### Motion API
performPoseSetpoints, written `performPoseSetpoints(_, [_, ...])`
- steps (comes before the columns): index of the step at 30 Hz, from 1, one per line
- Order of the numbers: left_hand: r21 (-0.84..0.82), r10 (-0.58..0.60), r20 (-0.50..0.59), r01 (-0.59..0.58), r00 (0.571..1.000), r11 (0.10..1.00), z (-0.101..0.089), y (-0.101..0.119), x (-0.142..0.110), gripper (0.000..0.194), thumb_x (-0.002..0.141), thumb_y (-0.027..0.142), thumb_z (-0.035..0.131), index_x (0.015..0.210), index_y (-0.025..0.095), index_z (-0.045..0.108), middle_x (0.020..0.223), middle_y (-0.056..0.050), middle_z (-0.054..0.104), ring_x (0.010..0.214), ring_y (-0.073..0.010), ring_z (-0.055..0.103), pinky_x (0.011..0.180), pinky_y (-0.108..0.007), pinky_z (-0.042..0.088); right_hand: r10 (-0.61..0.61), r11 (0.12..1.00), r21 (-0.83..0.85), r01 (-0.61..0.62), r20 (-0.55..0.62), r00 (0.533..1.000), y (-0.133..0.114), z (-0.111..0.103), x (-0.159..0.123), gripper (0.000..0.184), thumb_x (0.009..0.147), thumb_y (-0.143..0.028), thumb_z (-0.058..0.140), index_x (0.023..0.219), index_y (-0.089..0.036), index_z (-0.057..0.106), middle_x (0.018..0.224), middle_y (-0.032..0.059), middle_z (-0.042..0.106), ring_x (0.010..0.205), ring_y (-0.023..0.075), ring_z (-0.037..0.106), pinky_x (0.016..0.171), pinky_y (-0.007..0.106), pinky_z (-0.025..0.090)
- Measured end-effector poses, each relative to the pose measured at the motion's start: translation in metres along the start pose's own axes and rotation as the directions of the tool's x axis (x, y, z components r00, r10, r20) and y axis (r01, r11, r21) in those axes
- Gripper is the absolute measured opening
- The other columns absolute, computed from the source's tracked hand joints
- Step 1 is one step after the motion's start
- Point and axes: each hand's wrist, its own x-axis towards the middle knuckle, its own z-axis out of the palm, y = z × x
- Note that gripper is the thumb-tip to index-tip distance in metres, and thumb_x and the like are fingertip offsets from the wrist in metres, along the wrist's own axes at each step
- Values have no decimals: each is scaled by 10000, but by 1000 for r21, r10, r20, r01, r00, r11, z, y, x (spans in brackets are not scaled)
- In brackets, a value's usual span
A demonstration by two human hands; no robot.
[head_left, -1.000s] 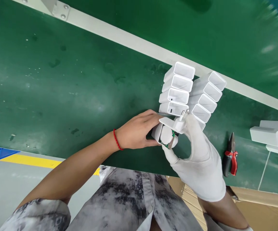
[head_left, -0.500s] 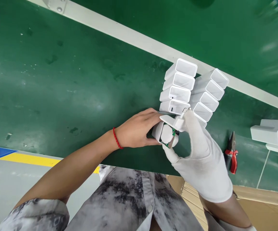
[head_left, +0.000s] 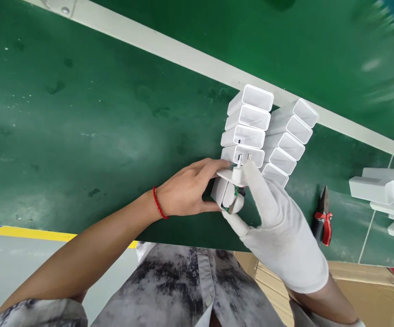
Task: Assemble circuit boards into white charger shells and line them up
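Note:
My bare left hand (head_left: pixel 186 188), with a red cord bracelet at the wrist, grips a white plastic charger housing (head_left: pixel 219 193) between thumb and fingers. At its open end a green circuit board (head_left: pixel 237 190) with a round white part shows, partly hidden. My right hand (head_left: pixel 282 227) wears a white glove. Its fingers are closed around a white plug cover (head_left: pixel 237 175) with two metal pins, tilted over the housing's mouth. The gloved thumb touches near the housing's lower edge.
Just beyond my hands stand two rows of open white housings (head_left: pixel 254 119). Red-and-black pliers (head_left: pixel 323 218) lie to the right. Farther right are stacked white plastic pieces (head_left: pixel 374 186). A pale strip (head_left: pixel 169 47) crosses the green table, and a cardboard box (head_left: pixel 367 290) stands below its edge.
The plug cover has tipped and moved closer to the housing's mouth, and less of the circuit board shows. Both hands keep their grip. The whole view has shifted slightly.

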Motion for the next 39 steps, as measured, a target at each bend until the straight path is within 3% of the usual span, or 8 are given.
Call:
performPoseSetpoints(4, [2, -7, 1, 7, 1000, 1000, 0, 1, 0, 837, 751, 304, 843, 1407, 218, 330, 1366, -146, 579, 1232, -294, 622, 996, -402, 564, 71, 995, 77, -68, -34, 997, 4, -1, -11, 933, 794, -328, 777, 1584, -257, 286, 1290, 128, 633, 1104, 323, 654, 888, 453, 599])
performPoseSetpoints(7, [31, 20, 2, -21, 1000, 999, -1, 1, 1, 825, 759, 326, 835, 1411, 195, 347, 1284, -145, 617, 1164, -289, 642, 958, -389, 570, 4, 1000, -17, -9, -268, 964, 8, 5, -24, 818, 800, -296, 780, 1531, -248, 415, 1136, 125, 665, 964, 286, 674, 749, 405, 618])
performPoseSetpoints(9, [75, 53, 0, -53, 999, 996, 0, 0, 1, 811, 779, 349, 819, 1421, 184, 351, 1234, -138, 639, 1105, -280, 646, 929, -388, 571, -105, 990, -119, 70, -323, 941, 10, 14, -32, 689, 837, -216, 727, 1481, -239, 484, 1037, 106, 657, 873, 248, 661, 668, 364, 602])
performPoseSetpoints(17, [318, 130, -69, -102, 989, 943, 10, 2, -5, 810, 818, 441, 775, 1453, 184, 342, 1174, -128, 655, 1003, -284, 631, 909, -428, 548, -47, 938, -347, -13, -163, 986, 1, 55, -42, 466, 934, -288, 558, 1364, -119, 496, 1212, 201, 597, 875, 244, 627, 647, 353, 581])
performPoseSetpoints(24, [371, 151, -102, -104, 983, 923, 13, 4, -7, 748, 804, 420, 789, 1377, 134, 404, 1094, -137, 669, 954, -288, 628, 862, -419, 556, -20, 832, -552, -52, -124, 992, -11, 51, -41, 596, 928, -166, 530, 1497, -135, 359, 892, 73, 671, 767, 215, 624, 539, 306, 482])
performPoseSetpoints(30, [367, 113, -96, -71, 989, 928, 14, 4, -8, 716, 836, 446, 751, 1390, 163, 397, 1153, -143, 656, 966, -289, 626, 869, -422, 546, -7, 875, -480, -59, -136, 991, -6, 54, -39, 759, 896, -105, 516, 1586, -141, 202, 779, 13, 683, 758, 196, 646, 446, 295, 396])
performPoseSetpoints(36, [361, 111, -100, -68, 989, 930, 15, 2, -6, 796, 781, 483, 798, 1388, 167, 392, 1180, -141, 651, 985, -299, 622, 890, -431, 542, -33, 954, -298, -28, -195, 980, 2, 53, -48, 798, 907, -194, 567, 1596, -197, 165, 904, 26, 726, 843, 197, 678, 568, 274, 505])
performPoseSetpoints(39, [379, 126, -111, -75, 986, 922, 16, 2, -5, 793, 786, 477, 796, 1383, 152, 387, 1171, -147, 652, 970, -297, 623, 873, -429, 546, -44, 929, -368, -44, -227, 973, 4, 51, -50, 767, 909, -195, 570, 1584, -208, 207, 935, 34, 714, 839, 195, 678, 630, 287, 521])
